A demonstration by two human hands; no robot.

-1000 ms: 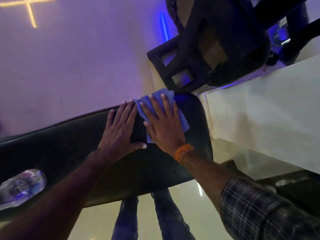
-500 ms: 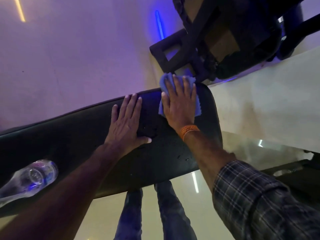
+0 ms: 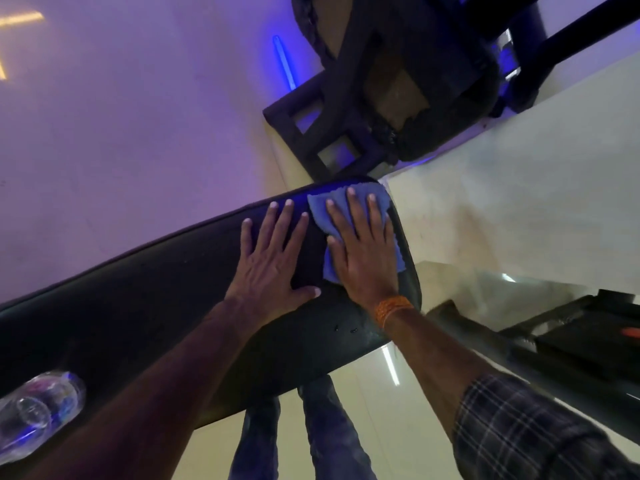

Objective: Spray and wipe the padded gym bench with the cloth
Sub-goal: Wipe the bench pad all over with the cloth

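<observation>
Purple-lit gym floor behind. Bench point(image 3: 145, 323) runs long from lower left to its rounded end, upper right. Your right hand point(image 3: 363, 258) lies flat, fingers spread, pressing the cloth point(image 3: 377, 199) at that end. Left hand point(image 3: 273, 258) flat beside it, gripping nothing. Unwiped pad lies leftward, toward the bottle point(image 3: 38, 410).

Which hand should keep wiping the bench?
The right hand, probably. It lies flat on the blue cloth at the end of the bench. The left hand presses bare padding beside it, holding nothing.
</observation>
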